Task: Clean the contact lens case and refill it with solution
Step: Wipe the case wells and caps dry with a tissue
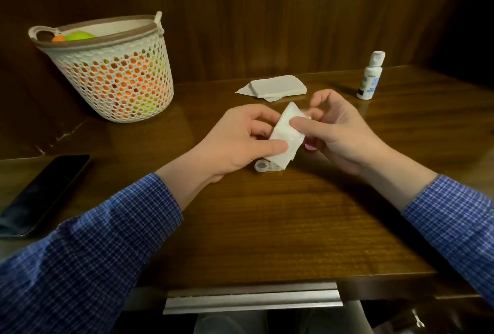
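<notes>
I hold a folded white paper tissue (283, 137) between my two hands, just above the dark brown wooden desk (267, 226). My left hand (240, 143) pinches its lower part with the thumb on top and the fingers curled behind it, and my right hand (334, 133) pinches its upper edge between the thumb and the curled fingers. The small clear plastic contact lens case (263, 166) lies on the desk just under the tissue, and the paper hides its far half, so I cannot tell if that well is open. A small pink thing (390, 147) shows under my right hand; I think it is a cap of the case, but it is too hidden to be sure. The white solution bottle with a blue label (370, 77) stands upright, well apart to the right, with its cap on, so I judge the refilling is not begun. From here the tissue can leave lint in the wells if I rub too hard, and the light case can slide away if I press it from one side only. When I reach for the bottle, my sleeve can knock it over, because it is narrow and tall. A stack of white tissues (278, 87), a white mesh basket (112, 71) and a black phone (42, 194) lie around.
</notes>
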A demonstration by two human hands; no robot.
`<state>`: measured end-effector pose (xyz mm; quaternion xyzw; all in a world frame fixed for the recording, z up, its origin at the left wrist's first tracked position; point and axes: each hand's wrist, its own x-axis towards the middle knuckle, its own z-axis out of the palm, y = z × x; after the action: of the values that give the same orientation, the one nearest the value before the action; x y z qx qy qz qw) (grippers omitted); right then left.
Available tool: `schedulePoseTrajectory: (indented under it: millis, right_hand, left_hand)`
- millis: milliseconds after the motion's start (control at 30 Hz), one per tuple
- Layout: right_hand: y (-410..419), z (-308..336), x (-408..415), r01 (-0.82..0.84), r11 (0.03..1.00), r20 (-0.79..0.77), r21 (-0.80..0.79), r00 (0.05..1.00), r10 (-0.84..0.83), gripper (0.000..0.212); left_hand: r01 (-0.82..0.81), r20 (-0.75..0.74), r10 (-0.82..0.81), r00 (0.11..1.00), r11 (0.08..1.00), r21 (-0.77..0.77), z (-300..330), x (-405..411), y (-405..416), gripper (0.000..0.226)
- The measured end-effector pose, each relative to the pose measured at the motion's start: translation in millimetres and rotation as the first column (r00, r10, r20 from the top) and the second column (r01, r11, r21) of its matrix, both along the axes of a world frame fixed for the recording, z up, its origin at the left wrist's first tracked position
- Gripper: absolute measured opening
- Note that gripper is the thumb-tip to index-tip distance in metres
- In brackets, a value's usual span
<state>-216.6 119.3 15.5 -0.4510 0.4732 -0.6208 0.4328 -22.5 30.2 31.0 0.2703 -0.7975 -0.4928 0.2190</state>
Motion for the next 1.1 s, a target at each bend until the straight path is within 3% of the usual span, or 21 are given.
schedulePoseTrajectory:
  millis: [167, 333, 433, 567, 633, 767, 933, 1033, 1100]
  right_hand:
    - [-2, -8, 2, -0.052, 0.999, 0.141, -0.014, 0.989, 0.053, 0.005]
    - [-3, -12, -3, -0.113, 0.993, 0.144, 0.038, 0.984, 0.106, 0.020]
    - [0, -11, -4, -0.157, 0.987, -0.010, 0.009, 0.987, 0.158, 0.028]
    - [1, -15, -3, -0.076, 0.997, -0.279, -0.003, 0.957, 0.072, 0.030]
    - [1, -15, -3, -0.044, 0.999, -0.296, -0.019, 0.954, 0.036, 0.022]
    - [-1, -15, -5, 0.001, 1.000, -0.290, 0.010, 0.957, 0.002, 0.016]
    - [-1, -14, 2, -0.066, 0.997, -0.274, -0.036, 0.960, 0.054, 0.010]
    - [-3, -11, -4, 0.042, 0.991, -0.445, -0.127, 0.891, -0.095, 0.014]
    - [-4, -9, -10, 0.014, 0.984, -0.682, -0.178, 0.719, -0.134, 0.013]
  left_hand:
    - [-0.034, -0.140, 0.019, 0.990, 0.993, -0.112, -6, -1, 6, 0.063]
    - [-0.097, -0.196, 0.053, 0.979, 0.971, -0.220, -6, -4, 11, 0.053]
    - [-0.163, -0.186, 0.118, 0.975, 0.954, -0.252, -4, -5, 10, 0.040]
    - [-0.205, -0.151, 0.169, 0.974, 0.942, -0.266, -4, -4, 8, 0.025]
    - [-0.194, -0.103, 0.173, 0.979, 0.951, -0.241, -3, -4, 5, 0.019]
    - [-0.121, -0.042, 0.123, 0.991, 0.991, 0.059, 0, -2, -2, 0.013]
    - [-0.120, -0.111, 0.132, 0.985, 0.987, 0.105, -11, -3, -3, 0.008]
    - [-0.153, -0.043, 0.150, 0.988, 0.986, -0.073, -19, 3, -10, 0.012]
    - [-0.059, 0.130, 0.098, 0.987, 0.960, -0.275, -27, 11, -15, 0.027]
